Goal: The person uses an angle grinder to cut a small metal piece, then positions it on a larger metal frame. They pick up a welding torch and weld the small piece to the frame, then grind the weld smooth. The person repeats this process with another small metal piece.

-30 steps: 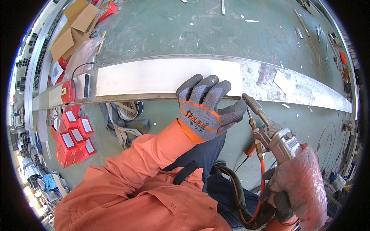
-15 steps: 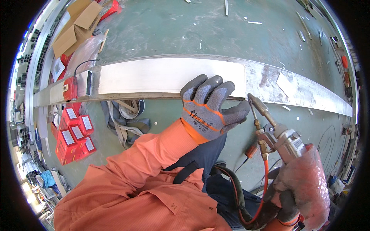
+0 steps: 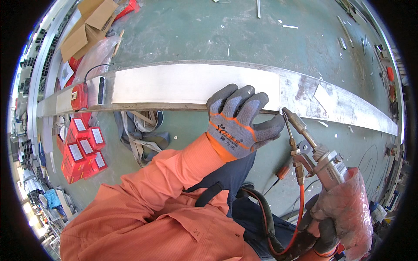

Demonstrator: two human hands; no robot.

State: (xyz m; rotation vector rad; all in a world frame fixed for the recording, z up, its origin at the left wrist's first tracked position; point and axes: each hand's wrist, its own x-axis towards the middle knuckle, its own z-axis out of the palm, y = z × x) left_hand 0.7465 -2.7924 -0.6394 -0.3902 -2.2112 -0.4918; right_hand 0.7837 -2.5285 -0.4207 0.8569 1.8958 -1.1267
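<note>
Two gloved hands, ours. Left hand (image 3: 238,124), centre: half open, fingers loosely bent onto the white panel (image 3: 187,85), covering part of its lower edge; dark printing across the glove's back. Right hand (image 3: 326,235), lower right: closed round a nozzled tool (image 3: 329,167), its body bearing a label too small for us to read. White panel: upper centre, on a long metal beam (image 3: 300,93). Red boxes (image 3: 69,167), lower left: white labels, text unreadable to us. Tape measure (image 3: 79,98), left, on the beam. Brown carton (image 3: 89,37), upper left. Grey straps (image 3: 152,141), left of centre, below the beam.
</note>
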